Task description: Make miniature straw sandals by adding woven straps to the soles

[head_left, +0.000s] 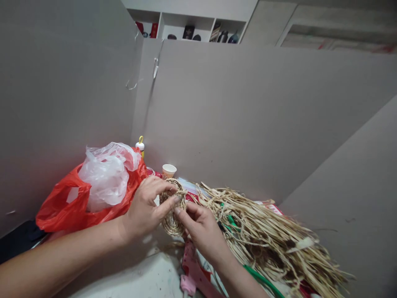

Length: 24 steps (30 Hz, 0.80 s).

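Observation:
An oval coil of braided straw [173,223] is held up between both hands above the table. My left hand [151,198] is closed on its upper part, thumb on the near face and fingers at the top edge. My right hand [200,223] pinches the right edge, its thumb on the face and the other fingers partly hidden behind. Just below the coil lies a pink glue gun [194,269], partly covered by my right wrist. Right of my right hand spreads a large bundle of dry straw strips [263,223].
A red plastic bag [62,207] with a white plastic bag [107,178] sits at the left. A paper cup [169,170] and a yellow-and-white bottle [140,147] stand behind. Green handles [260,277] show beside the straw. Grey partitions [232,116] enclose the white table [133,273].

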Available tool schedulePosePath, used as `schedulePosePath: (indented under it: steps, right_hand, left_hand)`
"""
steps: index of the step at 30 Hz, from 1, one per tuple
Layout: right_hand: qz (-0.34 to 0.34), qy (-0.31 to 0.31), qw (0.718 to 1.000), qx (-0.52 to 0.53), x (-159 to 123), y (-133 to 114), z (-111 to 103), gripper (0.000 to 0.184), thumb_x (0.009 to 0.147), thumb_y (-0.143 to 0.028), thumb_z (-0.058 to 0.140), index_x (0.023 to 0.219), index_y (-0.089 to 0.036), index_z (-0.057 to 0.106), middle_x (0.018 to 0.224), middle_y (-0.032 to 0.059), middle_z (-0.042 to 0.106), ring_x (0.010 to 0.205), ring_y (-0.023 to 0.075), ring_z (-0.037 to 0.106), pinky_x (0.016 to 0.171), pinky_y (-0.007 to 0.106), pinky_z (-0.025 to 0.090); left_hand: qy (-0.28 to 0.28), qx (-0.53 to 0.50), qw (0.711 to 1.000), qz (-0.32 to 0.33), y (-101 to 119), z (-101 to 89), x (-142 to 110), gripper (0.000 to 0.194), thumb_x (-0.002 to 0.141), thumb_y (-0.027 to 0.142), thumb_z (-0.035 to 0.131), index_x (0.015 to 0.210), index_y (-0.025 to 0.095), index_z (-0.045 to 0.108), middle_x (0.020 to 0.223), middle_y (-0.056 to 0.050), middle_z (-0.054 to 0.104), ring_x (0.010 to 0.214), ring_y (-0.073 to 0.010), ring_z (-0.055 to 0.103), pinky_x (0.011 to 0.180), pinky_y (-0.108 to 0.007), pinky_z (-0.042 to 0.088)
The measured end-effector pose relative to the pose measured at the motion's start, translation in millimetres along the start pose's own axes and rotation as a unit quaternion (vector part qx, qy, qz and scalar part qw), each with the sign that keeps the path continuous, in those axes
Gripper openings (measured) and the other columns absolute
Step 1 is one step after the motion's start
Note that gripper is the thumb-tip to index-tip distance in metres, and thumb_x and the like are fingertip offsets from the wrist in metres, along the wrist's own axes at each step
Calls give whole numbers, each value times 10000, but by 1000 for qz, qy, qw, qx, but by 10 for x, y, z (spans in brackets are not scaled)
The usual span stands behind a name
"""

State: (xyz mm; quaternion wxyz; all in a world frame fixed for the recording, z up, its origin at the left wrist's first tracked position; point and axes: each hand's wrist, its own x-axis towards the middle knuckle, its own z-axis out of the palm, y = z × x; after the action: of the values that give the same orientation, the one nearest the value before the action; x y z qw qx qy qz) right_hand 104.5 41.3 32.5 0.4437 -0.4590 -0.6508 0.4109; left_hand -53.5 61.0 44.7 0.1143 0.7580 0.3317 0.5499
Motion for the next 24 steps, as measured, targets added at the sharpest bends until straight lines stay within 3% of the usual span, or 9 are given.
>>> schedulePosePath:
  steps: [5, 11, 18, 24]
  right_hand:
    - [-95, 59, 979, -169, -53, 47, 29, 278, 873, -300, 498, 617, -196, 460, 557, -48, 411, 510, 102, 352, 487, 224, 275]
    - [-214, 119, 890, -385, -96, 144, 12, 233, 899, -249, 470, 671, -204, 488, 570, -16, 515, 491, 115, 436, 525, 241, 309]
    - [-297, 137, 805, -495, -96, 150, 5, 198, 882, -165, 458, 698, -192, 524, 592, 12, 571, 516, 138, 528, 543, 253, 331]
    - [-323, 142, 777, -521, -104, 150, 37, 215, 873, -120, 456, 684, -182, 539, 582, 16, 565, 526, 144, 526, 552, 268, 317]
  left_hand:
    - [-7, -31, 998, -62, 67, -28, 23, 46, 794, 272, 638, 793, 228, 653, 783, -8, 664, 786, -178, 574, 753, -313, 410]
    - [-21, -41, 996, -71, 116, -35, 13, 59, 778, 226, 638, 719, 223, 641, 755, 3, 651, 793, -176, 570, 776, -311, 405]
    - [-19, -48, 993, -103, 128, -36, -6, 114, 759, 196, 630, 662, 203, 571, 750, 13, 613, 791, -165, 557, 785, -304, 403]
    - [-10, -59, 991, -117, 160, -11, 15, 187, 733, 129, 579, 577, 193, 499, 659, 26, 547, 698, -141, 522, 719, -269, 398]
